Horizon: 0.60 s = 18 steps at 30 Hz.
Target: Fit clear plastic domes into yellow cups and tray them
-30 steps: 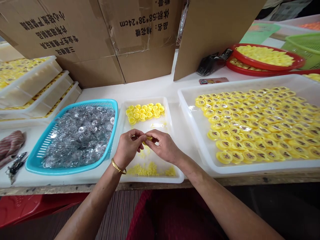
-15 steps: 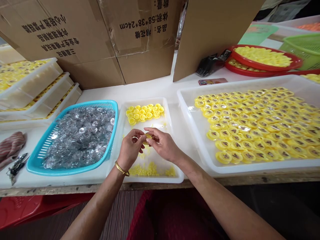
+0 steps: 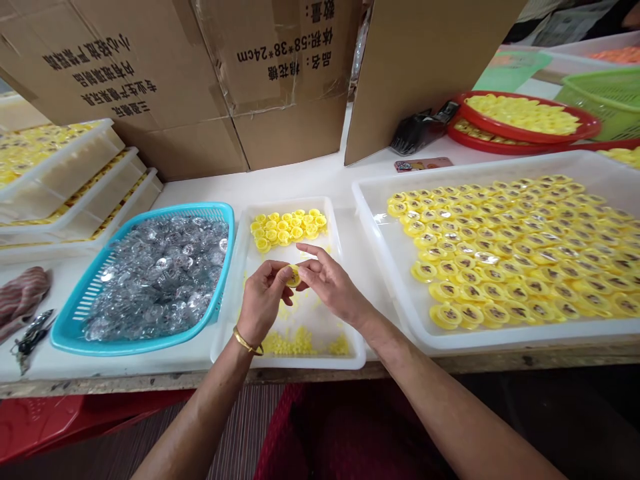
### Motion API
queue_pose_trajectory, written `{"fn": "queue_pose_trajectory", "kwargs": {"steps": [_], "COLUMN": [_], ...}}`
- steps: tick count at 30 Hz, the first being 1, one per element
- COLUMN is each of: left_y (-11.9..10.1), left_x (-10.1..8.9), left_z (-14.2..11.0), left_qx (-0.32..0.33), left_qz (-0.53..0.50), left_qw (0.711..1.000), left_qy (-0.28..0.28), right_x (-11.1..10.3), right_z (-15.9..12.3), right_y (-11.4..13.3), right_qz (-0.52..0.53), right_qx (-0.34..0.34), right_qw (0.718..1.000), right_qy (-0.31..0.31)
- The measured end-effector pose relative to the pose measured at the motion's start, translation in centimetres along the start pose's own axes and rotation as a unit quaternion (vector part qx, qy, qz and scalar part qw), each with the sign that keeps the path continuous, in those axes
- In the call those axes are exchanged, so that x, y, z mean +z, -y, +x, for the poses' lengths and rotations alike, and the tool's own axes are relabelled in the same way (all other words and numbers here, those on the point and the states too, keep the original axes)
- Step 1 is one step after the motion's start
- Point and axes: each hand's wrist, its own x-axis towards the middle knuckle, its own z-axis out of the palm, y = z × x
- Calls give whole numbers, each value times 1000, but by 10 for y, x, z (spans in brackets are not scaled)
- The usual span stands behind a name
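Disc (image 3: pixel 294 276) before cardboard (image 3: pixel 293 137), upside-down “58*38*24cm” (image 3: pixel 284 48)

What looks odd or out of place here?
The cardboard bears upside-down printing. Small yellow bits lie loose at the near end of the small tray, unlike the yellow pieces grouped farther back.

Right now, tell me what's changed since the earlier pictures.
The right hand has raised its index finger; the yellow piece, held in the left hand, shows more plainly. Whether the right hand touches it, I can't tell. Basket, small tray and large tray stayed put.
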Motion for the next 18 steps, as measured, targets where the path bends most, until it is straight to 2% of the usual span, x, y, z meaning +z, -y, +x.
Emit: {"fn": "queue_pose_trajectory", "kwargs": {"steps": [3, 5, 11, 18], "left_y": [2, 4, 3, 2], "left_x": [-5, -7, -7, -15], "left_z": [-3, -6, -9, -9], "left_qx": [-13, -7, 19, 70], "left_qz": [-95, -115, -47, 7], "left_qw": [995, 993, 999, 998], "left_qy": [13, 18, 18, 0], "right_x": [2, 3, 6, 5], "right_z": [0, 0, -3, -4], "right_y": [-2, -2, 5, -1], "right_qz": [-39, -83, -157, -145], "right_qx": [-8, -15, -85, -151], "right_qw": [999, 996, 982, 978], "right_qy": [-3, -21, -53, -22]}}
